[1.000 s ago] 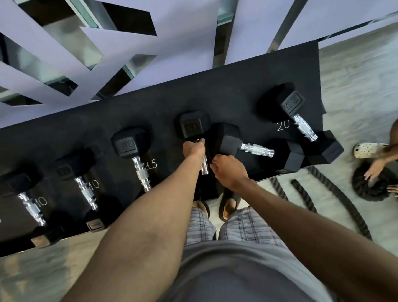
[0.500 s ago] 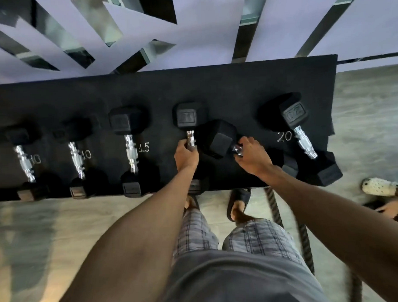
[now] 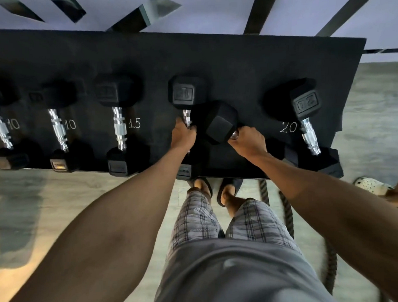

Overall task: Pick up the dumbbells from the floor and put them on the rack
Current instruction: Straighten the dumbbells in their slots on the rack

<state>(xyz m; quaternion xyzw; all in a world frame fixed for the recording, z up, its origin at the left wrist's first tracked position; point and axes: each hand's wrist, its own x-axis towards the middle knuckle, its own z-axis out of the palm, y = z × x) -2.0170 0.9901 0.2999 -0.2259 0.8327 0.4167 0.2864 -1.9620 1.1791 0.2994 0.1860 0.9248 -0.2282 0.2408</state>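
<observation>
On the black rack (image 3: 212, 55), near the middle of its length, I see both task dumbbells in the person's hands. The left hand (image 3: 184, 134) has its fingers wrapped round the chrome handle of the straight dumbbell (image 3: 187, 92). That one lies front to back on the rack, with its near head at the rack's front edge. The right hand (image 3: 249, 140) is closed round the handle of the angled dumbbell (image 3: 222, 123). This one sits crosswise on the rack, its visible head just beside the straight one's handle. I cannot tell whether that head rests on the rack or is lifted off it.

Toward the rack's right end lies the 20 dumbbell (image 3: 307, 124), next to a chalked 20. Toward its left end lie the 15 dumbbell (image 3: 119, 125) and two 10 dumbbells (image 3: 57, 128), each by its chalk number. Below the rack's front edge, a thick rope (image 3: 285, 206) trails on the floor beside the person's sandalled feet.
</observation>
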